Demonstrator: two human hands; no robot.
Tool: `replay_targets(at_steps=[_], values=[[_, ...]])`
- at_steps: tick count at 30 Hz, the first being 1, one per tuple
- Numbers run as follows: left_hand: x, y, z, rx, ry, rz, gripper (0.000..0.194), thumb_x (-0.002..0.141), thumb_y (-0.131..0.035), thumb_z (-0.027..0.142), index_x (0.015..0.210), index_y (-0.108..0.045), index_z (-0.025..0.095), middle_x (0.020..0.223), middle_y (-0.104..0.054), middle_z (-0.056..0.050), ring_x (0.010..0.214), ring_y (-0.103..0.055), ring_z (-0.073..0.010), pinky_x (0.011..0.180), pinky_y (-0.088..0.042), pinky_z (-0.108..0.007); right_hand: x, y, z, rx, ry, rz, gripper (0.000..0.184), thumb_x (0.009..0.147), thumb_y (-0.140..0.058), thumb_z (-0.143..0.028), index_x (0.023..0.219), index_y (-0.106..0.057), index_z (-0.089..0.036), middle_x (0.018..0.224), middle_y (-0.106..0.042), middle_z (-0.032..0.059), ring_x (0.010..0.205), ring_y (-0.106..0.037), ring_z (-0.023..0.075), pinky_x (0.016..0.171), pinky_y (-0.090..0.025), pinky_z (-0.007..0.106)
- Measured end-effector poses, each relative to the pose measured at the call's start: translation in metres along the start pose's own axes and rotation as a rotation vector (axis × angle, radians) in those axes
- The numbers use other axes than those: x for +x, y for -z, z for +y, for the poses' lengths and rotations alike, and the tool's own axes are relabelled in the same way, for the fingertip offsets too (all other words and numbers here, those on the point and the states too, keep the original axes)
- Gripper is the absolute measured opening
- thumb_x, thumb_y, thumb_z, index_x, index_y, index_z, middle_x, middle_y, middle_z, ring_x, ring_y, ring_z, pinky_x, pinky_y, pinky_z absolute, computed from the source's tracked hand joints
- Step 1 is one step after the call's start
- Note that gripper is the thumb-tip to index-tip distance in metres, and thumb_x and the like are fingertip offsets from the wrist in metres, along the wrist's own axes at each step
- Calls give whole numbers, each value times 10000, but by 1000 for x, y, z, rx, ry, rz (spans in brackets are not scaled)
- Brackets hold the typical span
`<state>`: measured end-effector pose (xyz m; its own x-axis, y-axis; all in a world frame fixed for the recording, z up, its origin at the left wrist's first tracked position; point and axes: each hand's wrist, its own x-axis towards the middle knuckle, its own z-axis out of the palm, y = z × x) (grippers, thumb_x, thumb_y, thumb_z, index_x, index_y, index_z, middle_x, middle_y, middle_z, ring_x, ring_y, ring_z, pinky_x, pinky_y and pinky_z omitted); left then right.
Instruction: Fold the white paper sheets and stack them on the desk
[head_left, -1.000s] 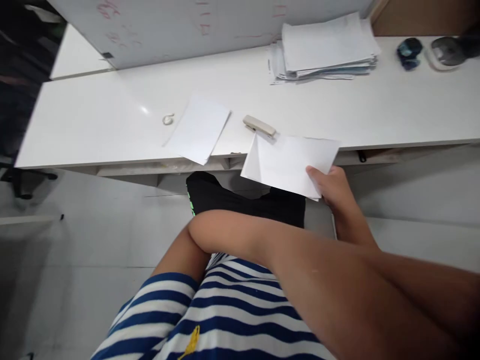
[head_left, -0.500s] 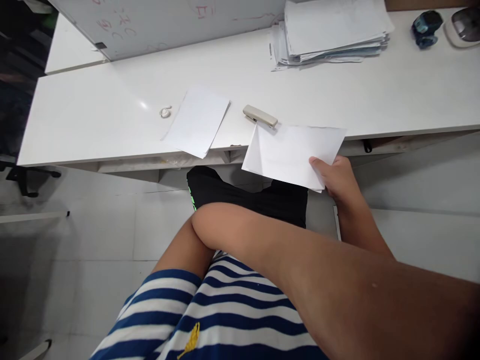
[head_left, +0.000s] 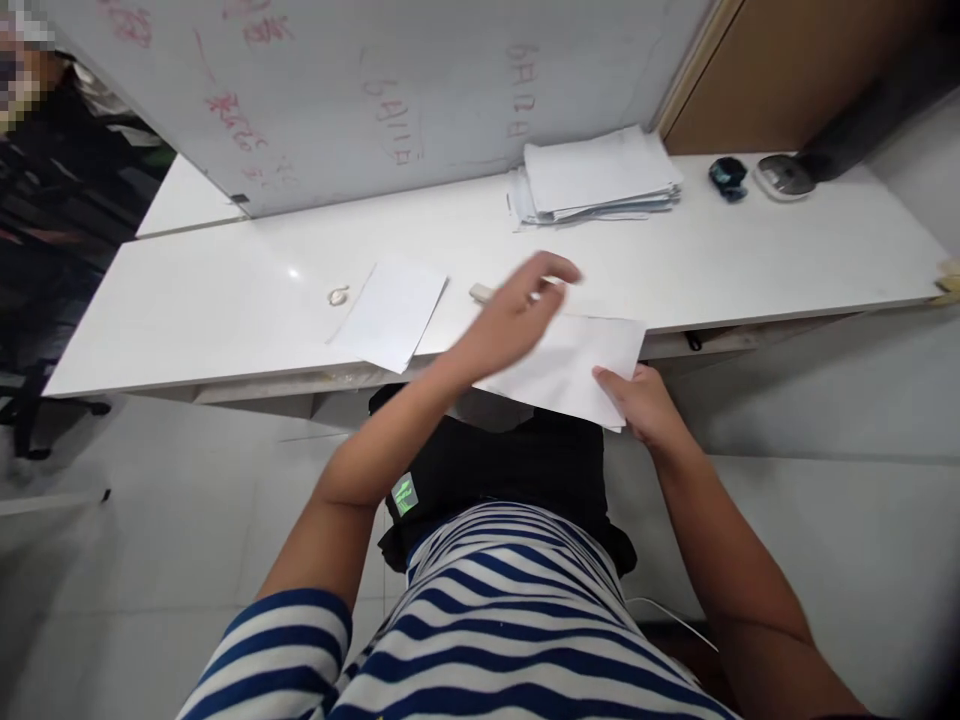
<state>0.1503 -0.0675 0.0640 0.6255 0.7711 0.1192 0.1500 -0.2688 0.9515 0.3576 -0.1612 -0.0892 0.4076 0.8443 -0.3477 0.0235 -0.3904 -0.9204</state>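
Observation:
My right hand [head_left: 643, 405] grips the right edge of some white paper sheets [head_left: 574, 365], thumb on top, at the desk's front edge. Over the left part of these sheets hovers my left hand [head_left: 521, 308], slightly blurred. Its fingers are curved and apart, with nothing seen in them. A pale stapler [head_left: 480, 293] lies on the desk behind the left hand, and only its left end shows. More white sheets [head_left: 397, 312] lie to the left, hanging a little over the edge.
A small white coiled item [head_left: 339, 296] sits left of the loose sheets on the white desk [head_left: 202, 300]. Behind stand a tall paper stack [head_left: 600, 180] and a whiteboard [head_left: 450, 80] with red writing. At the back right are a dark blue object [head_left: 727, 178] and a white-and-grey device [head_left: 785, 177].
My left arm, earlier folded across my body to the right, has swung left and forward, bringing the left hand over the sheets. My right hand still grips them. The view has tilted up.

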Motion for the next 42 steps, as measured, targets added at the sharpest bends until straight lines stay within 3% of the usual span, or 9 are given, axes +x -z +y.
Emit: replay_targets(at_steps=[2, 4, 6, 9, 15, 20, 22, 33, 42], values=[[27, 27, -31, 411, 10, 79, 330, 957, -369, 404, 1185, -520, 221, 1338, -502, -76, 1286, -399, -257, 1041, -358, -432, -4, -5, -1, 16, -39, 5, 339, 680, -744, -352, 909, -705, -105, 877, -735, 115, 746, -701, 251, 604, -555, 291], [46, 46, -61, 701, 8, -13, 424, 944, -346, 494, 1233, -511, 231, 1371, -488, -67, 1331, -332, -289, 1073, -309, -463, -9, -8, -2, 57, -67, 2, 330, 689, -732, -344, 922, -703, -114, 900, -735, 115, 767, -704, 252, 630, -563, 300], [57, 55, -84, 864, 73, -92, 504, 931, -324, 544, 1284, -488, 224, 1417, -453, -69, 1368, -274, -313, 1093, -267, -485, -15, -9, -4, 103, -71, -15, 330, 691, -728, -342, 929, -701, -115, 909, -735, 117, 781, -705, 254, 656, -568, 315], [65, 52, -101, 932, 143, -62, 581, 930, -242, 581, 1341, -441, 223, 1456, -413, -55, 1397, -230, -306, 1109, -246, -470, -21, -8, -7, 139, -80, -35, 325, 695, -725, -340, 932, -699, -118, 928, -734, 118, 793, -705, 257, 667, -572, 323], [79, 35, -108, 950, 123, -96, 670, 898, -197, 656, 1368, -419, 234, 1479, -379, -67, 1422, -177, -291, 1137, -168, -482, -27, -6, -8, 151, -86, -3, 334, 701, -730, -331, 955, -693, -118, 976, -727, 115, 826, -703, 250, 693, -572, 310], [83, 27, -115, 888, 283, 18, 749, 885, -183, 669, 1497, -130, 240, 1569, -164, -80, 1446, -86, -278, 1137, -168, -487, -36, -6, -6, 199, -104, 8, 324, 707, -728, -319, 963, -693, -122, 999, -723, 115, 860, -700, 251, 718, -572, 316], [83, 26, -116, 885, 323, 41, 760, 883, -188, 667, 1504, -92, 241, 1575, -138, -80, 1450, -59, -270, 1139, -160, -489, -38, -5, -6, 192, -109, 20, 316, 708, -729, -314, 958, -695, -125, 1008, -721, 116, 866, -699, 254, 713, -573, 317], [84, 18, -115, 1004, 376, -17, 772, 880, -179, 657, 1506, -105, 211, 1578, -115, -89, 1452, -9, -270, 1140, -116, -519, -34, 5, -9, 169, -115, 71, 305, 704, -733, -300, 955, -696, -132, 1026, -718, 113, 878, -698, 247, 701, -573, 297], [84, 16, -122, 963, 347, -12, 715, 886, -233, 647, 1490, -156, 271, 1574, -142, -50, 1450, 28, -283, 1147, -44, -537, -28, 9, -3, 113, -123, 63, 368, 696, -738, -347, 981, -689, -119, 991, -722, 120, 837, -697, 253, 671, -570, 301]])
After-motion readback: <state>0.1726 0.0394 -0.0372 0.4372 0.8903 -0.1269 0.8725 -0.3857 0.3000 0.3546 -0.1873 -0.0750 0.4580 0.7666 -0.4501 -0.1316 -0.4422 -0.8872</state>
